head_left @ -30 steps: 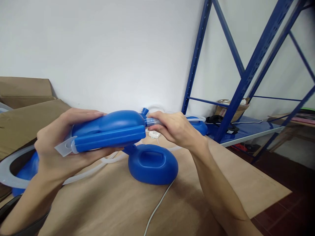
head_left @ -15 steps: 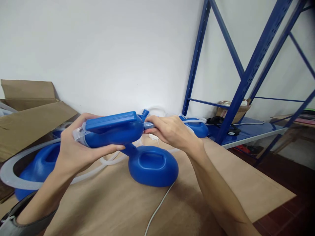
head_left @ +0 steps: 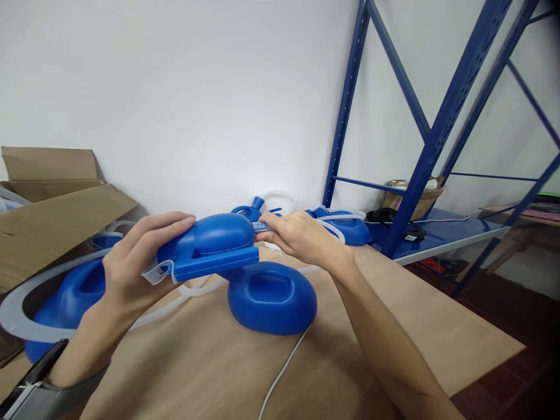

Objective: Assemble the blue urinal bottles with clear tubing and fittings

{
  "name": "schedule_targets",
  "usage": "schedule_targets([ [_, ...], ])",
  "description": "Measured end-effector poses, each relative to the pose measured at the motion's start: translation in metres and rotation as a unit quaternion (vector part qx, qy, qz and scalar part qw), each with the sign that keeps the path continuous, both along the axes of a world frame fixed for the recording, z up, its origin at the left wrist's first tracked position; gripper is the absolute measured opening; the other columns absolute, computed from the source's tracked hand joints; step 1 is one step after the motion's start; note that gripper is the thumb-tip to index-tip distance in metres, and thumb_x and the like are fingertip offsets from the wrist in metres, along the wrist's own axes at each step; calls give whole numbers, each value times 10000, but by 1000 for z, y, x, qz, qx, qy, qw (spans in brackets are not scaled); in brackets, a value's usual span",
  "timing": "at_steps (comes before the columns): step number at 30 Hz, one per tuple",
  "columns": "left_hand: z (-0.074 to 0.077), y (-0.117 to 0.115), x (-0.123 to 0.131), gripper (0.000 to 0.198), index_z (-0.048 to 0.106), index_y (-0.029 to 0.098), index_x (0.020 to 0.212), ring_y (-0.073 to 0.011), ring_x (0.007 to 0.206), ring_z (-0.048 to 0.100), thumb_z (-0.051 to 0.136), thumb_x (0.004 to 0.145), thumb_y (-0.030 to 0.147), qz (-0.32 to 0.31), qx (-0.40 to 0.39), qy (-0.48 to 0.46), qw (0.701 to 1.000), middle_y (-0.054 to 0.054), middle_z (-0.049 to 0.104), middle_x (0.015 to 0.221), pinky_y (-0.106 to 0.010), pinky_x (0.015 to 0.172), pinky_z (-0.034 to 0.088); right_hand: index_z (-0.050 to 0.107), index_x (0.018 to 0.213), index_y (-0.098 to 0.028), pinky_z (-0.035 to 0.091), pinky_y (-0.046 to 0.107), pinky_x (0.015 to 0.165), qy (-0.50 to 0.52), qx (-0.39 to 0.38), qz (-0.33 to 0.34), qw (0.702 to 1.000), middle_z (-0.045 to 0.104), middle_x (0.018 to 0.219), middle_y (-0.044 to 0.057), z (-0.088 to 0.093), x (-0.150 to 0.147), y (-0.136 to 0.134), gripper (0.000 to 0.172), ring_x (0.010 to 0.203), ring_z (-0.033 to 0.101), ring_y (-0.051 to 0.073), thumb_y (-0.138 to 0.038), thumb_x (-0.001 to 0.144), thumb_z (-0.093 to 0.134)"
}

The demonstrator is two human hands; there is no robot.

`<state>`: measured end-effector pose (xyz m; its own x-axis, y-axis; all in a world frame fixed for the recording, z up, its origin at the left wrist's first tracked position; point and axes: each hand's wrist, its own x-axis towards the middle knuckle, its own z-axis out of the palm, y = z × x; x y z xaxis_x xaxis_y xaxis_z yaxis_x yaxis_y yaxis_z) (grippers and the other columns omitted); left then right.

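Note:
In mid-air over the table is a blue plastic funnel-like head (head_left: 223, 233) with a flat bar-shaped flap on its lower side and a clear collar at its left end. My left hand (head_left: 135, 256) grips its left end, fingers over the top. At its right end, my right hand (head_left: 301, 236) pinches the clear end of a tube (head_left: 261, 226) against the head's spout; how far it is fitted cannot be made out. Just below them lies a blue plastic jug (head_left: 273, 303) with a moulded handle, its neck partly hidden behind the held head.
More blue jugs stand at the left (head_left: 74, 303) and back right (head_left: 350, 228). Translucent hose (head_left: 26, 329) loops at left. A cardboard box (head_left: 56, 221) stands at left, a blue metal rack (head_left: 431, 146) at right. A white cord (head_left: 280, 373) crosses the brown tabletop (head_left: 192, 367).
My left hand has rolled the blue head, so its flat flap has swung from the top to the lower side. My right hand keeps its pinch at the spout.

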<state>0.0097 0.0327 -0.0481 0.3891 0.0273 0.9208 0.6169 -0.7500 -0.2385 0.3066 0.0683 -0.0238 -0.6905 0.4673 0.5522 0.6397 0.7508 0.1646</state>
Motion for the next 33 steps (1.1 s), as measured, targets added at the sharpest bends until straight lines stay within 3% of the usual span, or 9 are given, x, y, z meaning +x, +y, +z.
schedule_targets([
  [5, 5, -1, -3, 656, 594, 327, 1464, -263, 1014, 719, 764, 836, 244, 9, 1, 20, 1000, -91, 723, 1251, -389, 844, 608, 605, 1169, -157, 343, 288, 605, 15, -30, -14, 999, 725, 848, 60, 2, -3, -1, 388, 671, 638, 184, -490, 1102, 420],
  [12, 19, -5, -3, 669, 692, 218, 1236, -233, 960, 713, 966, 639, 345, 19, -25, -79, 996, -75, 742, 1119, -379, 890, 576, 474, 1503, -228, 521, 441, 987, 160, 8, 134, 978, 642, 1366, 140, 11, 5, -4, 620, 1183, 635, 262, -562, 999, 609],
  [16, 21, -3, -6, 596, 709, 215, 1175, -234, 913, 717, 937, 669, 432, 86, -44, -142, 985, -54, 749, 1046, -377, 835, 581, 709, 1014, -185, 530, 341, 751, 289, 80, 159, 940, 719, 904, 70, 11, 10, -5, 379, 814, 660, 194, -545, 1003, 593],
  [19, 20, 1, -8, 633, 730, 182, 1143, -262, 924, 726, 938, 643, 510, 140, -37, -202, 969, -79, 760, 1030, -397, 841, 583, 656, 714, -179, 433, 282, 596, 253, -45, 103, 961, 611, 607, 3, 11, 13, -6, 518, 557, 547, 124, -558, 1038, 515],
  [21, 20, 3, -9, 689, 731, 169, 1165, -288, 967, 728, 946, 619, 529, 152, -32, -233, 960, -103, 762, 1074, -422, 878, 579, 697, 774, -179, 453, 279, 630, 206, -171, 56, 962, 672, 667, 16, 8, 13, 1, 543, 625, 620, 142, -605, 1038, 487],
  [23, 21, 4, -9, 716, 729, 166, 1186, -302, 993, 728, 951, 608, 526, 149, -31, -248, 957, -112, 761, 1104, -442, 906, 574, 729, 1038, -184, 501, 283, 686, 243, -277, 48, 928, 756, 852, 55, 2, 10, 15, 544, 771, 707, 177, -645, 1043, 440],
  [26, 21, 2, -9, 706, 728, 164, 1188, -300, 988, 727, 944, 618, 519, 140, -29, -238, 961, -108, 757, 1092, -442, 904, 574, 579, 1378, -168, 546, 273, 666, 393, -393, 99, 825, 768, 1093, 137, -12, -2, 40, 662, 898, 755, 206, -689, 1051, 336],
  [30, 21, 1, -8, 669, 721, 166, 1184, -270, 946, 722, 942, 639, 484, 128, -20, -205, 970, -91, 751, 1051, -395, 847, 575, 563, 1371, -185, 585, 257, 677, 518, -452, 208, 696, 730, 1235, 155, -26, -23, 57, 535, 973, 764, 205, -599, 1062, 427],
  [33, 20, 1, -8, 651, 716, 162, 1174, -267, 939, 716, 937, 652, 483, 128, -22, -191, 973, -97, 747, 1057, -390, 839, 565, 620, 1252, -192, 561, 214, 608, 577, -442, 256, 637, 737, 1166, 113, -32, -33, 60, 412, 895, 761, 173, -532, 1038, 529],
])
